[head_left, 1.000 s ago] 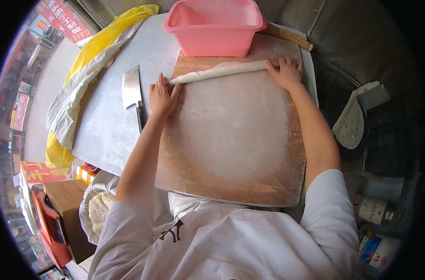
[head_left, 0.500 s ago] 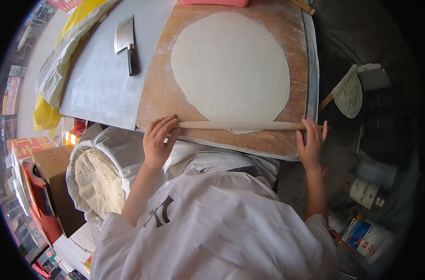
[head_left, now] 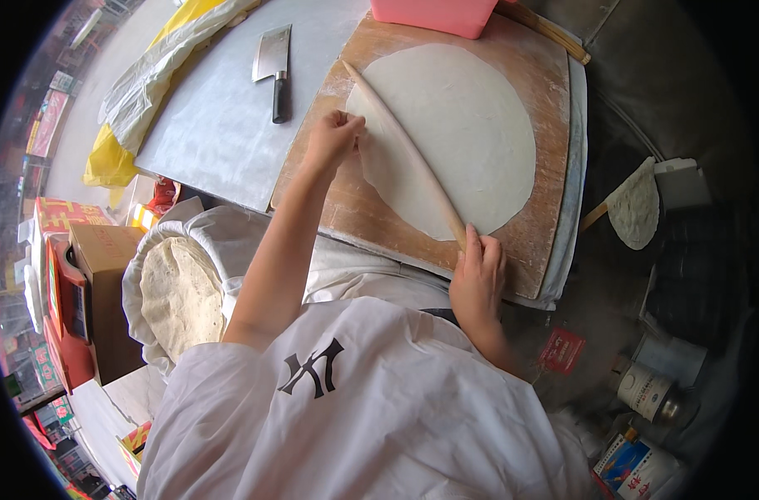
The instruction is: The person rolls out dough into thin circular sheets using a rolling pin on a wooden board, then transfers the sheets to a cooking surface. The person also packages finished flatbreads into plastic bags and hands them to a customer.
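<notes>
A wide, thin round sheet of dough [head_left: 479,125] lies on the wooden board [head_left: 346,200]. Across its left part a long tapered rolling pin [head_left: 413,158] rests at a slant, from the far left down to the near edge. My right hand [head_left: 479,271] is closed around the pin's near end. At the left rim of the sheet, my left hand [head_left: 336,137] is closed with fingertips pinching the dough's edge. The far end of the pin lies free beyond that hand.
On the metal table at left lies a cleaver [head_left: 273,71]. A pink container [head_left: 436,12] and wooden sticks [head_left: 554,33] are at the board's far side. Left of me sits a cloth-lined tub of dough [head_left: 179,296]. A flatbread [head_left: 633,204] is at right.
The rolling pin has swung from level along the near edge to a slant across the sheet. My left hand has let go of it and moved up to the dough's left edge.
</notes>
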The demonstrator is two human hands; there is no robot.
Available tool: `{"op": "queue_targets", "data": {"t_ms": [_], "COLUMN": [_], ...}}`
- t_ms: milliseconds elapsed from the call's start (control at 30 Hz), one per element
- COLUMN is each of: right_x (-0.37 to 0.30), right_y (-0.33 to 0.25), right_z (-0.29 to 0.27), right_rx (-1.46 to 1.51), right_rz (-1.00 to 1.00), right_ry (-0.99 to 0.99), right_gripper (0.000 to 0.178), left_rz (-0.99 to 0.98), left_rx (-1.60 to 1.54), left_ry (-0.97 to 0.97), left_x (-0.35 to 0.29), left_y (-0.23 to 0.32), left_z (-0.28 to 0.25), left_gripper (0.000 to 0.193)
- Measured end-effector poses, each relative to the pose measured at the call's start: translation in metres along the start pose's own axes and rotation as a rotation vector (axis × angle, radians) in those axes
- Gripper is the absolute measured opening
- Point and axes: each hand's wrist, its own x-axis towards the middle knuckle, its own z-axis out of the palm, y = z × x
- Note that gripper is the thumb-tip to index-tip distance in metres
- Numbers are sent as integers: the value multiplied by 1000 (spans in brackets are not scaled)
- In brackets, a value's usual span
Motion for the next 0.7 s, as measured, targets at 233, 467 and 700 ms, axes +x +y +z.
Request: {"op": "queue_targets", "data": {"t_ms": [233,467,700], "right_x": [-4,-12,50], "right_y": [-7,-4,100], "right_z": [-5,-6,-19], "right_rx": [134,306,-89], "right_rz": [-19,-56,48], "right_ry": [6,52,332], "right_gripper": [43,41,34], "left_rz": [1161,1145,1177], "left_rx": [472,655,-20], "left_ry": [-163,-424,-230], "left_x": [0,-1,-1], "left_y": [13,-11,133], "left_z": [20,-11,195], "left_gripper": [56,69,37]}}
